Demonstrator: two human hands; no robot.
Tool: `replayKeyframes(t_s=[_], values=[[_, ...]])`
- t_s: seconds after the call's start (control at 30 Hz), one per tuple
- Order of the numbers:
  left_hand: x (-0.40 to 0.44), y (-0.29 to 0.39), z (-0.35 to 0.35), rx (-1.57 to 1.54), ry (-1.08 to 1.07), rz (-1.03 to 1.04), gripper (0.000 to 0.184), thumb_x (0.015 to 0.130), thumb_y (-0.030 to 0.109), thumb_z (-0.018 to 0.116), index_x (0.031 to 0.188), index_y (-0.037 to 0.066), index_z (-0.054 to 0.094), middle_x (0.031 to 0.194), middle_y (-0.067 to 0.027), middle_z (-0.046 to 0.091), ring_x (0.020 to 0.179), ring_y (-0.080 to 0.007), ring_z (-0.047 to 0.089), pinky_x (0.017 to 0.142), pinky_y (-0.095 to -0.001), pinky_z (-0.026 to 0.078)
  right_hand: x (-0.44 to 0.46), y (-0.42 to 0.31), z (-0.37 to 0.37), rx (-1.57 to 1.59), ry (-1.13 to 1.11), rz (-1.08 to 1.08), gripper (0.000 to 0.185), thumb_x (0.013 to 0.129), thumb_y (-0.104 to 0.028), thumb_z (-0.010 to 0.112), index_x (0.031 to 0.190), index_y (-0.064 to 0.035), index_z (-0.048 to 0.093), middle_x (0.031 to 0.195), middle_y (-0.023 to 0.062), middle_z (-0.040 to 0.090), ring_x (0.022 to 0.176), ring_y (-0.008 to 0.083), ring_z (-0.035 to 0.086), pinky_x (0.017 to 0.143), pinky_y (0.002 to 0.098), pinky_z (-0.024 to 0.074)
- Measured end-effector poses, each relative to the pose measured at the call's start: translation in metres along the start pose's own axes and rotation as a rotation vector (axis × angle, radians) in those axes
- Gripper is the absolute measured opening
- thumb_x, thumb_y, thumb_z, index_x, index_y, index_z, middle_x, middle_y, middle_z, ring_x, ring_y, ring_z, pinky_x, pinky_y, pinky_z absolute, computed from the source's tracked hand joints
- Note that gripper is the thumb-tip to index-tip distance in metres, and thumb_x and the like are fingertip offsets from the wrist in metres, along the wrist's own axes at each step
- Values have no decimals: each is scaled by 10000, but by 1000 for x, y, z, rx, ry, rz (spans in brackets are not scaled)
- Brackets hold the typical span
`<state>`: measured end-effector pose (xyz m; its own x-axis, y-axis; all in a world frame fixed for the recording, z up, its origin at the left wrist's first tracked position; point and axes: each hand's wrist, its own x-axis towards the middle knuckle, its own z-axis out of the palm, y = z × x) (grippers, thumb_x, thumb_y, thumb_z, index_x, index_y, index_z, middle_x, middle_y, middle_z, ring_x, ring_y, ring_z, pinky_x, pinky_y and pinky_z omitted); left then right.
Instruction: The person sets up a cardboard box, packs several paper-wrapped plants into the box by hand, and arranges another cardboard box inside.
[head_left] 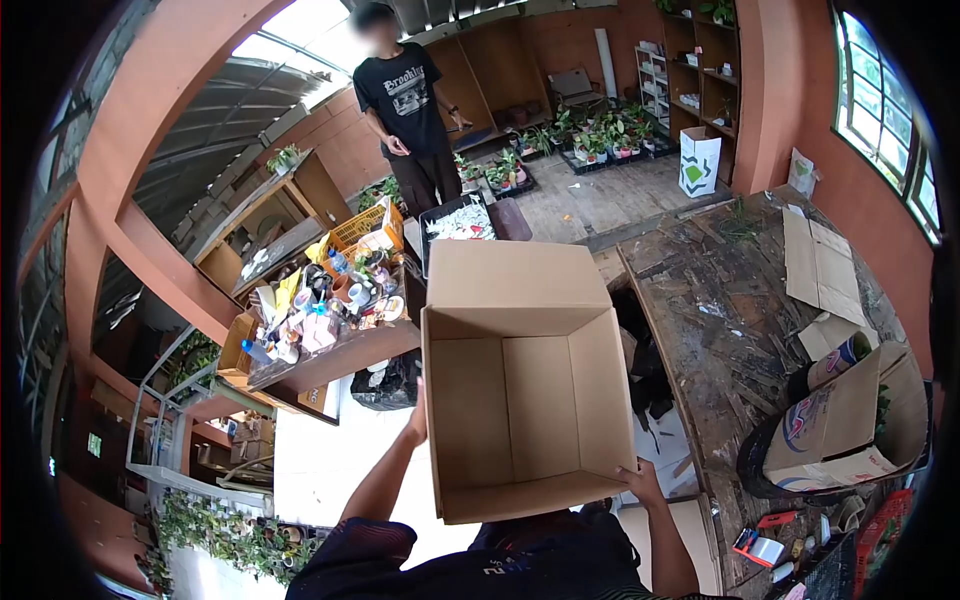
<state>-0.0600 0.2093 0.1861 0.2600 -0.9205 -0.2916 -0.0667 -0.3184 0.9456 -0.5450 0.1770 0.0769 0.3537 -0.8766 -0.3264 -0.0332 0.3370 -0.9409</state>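
Floor [560, 207] — plant trays [625, 160], box [541, 400] in hands [416, 424] [642, 481]

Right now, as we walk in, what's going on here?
Someone is holding an open, empty cardboard box, its inside facing them. Their left hand is on its left side, their right hand near its lower right corner. Another person stands farther back, beyond a cluttered table. A worn wooden workbench is on the right.

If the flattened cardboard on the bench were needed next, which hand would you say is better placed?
Probably the right hand, as it holds the box nearer the bench; the left hand is farther away.
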Motion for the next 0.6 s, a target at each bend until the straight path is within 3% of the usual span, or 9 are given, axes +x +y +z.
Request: replayKeyframes(t_s=[0.03,0.1,0.17,0.23,0.27,0.33,0.4,0.5,0.6], values=[[6,-53,-2,-252,-69,-54,786,927,682,139,1520,174,53,1557,-77,164,1418,-239,178,1140,-376,184,3,8,-4,-4,4,7,301,807,-86,648,1079,41,631,956,83,672,867,163,617,810,308,486],[-13,-96,7,-278,-88,-153,758,943,656,167,1519,174,69,1552,-77,182,1411,-236,205,1128,-382,215,-4,23,-15,145,59,109,324,806,-61,680,1112,28,622,974,78,667,895,165,616,832,311,484],[-46,-80,21,-246,-110,-220,750,953,639,182,1518,154,92,1544,-80,209,1403,-234,228,1122,-374,231,-4,24,-22,152,64,128,319,807,-69,684,1106,23,624,989,77,663,903,163,612,840,308,480],[-55,-60,28,-244,34,-183,736,971,606,200,1490,85,211,1486,-97,335,1353,-230,333,1099,-352,277,-7,19,-21,166,32,122,344,821,-104,682,1132,27,612,1030,78,655,954,166,598,876,309,462],[-66,-22,43,-320,157,-176,689,988,569,229,1388,31,390,1314,-103,513,1194,-200,490,1015,-334,370,-7,12,-17,170,43,140,344,821,-104,682,1132,27,612,1030,78,655,954,166,598,876,309,462],[-61,-29,26,-369,174,-85,634,998,542,248,1290,26,473,1147,-91,572,1037,-165,537,915,-324,426,-10,-3,-9,145,65,74,372,842,-141,667,1163,33,596,1056,84,649,991,176,591,893,315,453],[-77,20,44,-284,256,7,544,1005,497,316,1174,18,512,1037,-76,563,941,-135,519,837,-300,437,1,3,-9,267,64,62,430,844,-190,666,1197,35,569,1096,93,634,1008,195,587,910,329,440],[-94,70,74,72,448,35,448,996,433,430,1040,-4,518,909,-76,556,854,-131,495,792,-291,426,18,17,-9,425,54,300,506,853,-291,686,1213,38,549,1138,129,621,1026,224,599,906,354,458],[-92,78,86,112,444,44,460,993,440,433,1054,-9,515,907,-76,555,853,-135,498,794,-298,428,14,1,3,349,130,379,453,886,-283,647,1195,37,566,1097,113,635,992,202,603,886,339,463]])
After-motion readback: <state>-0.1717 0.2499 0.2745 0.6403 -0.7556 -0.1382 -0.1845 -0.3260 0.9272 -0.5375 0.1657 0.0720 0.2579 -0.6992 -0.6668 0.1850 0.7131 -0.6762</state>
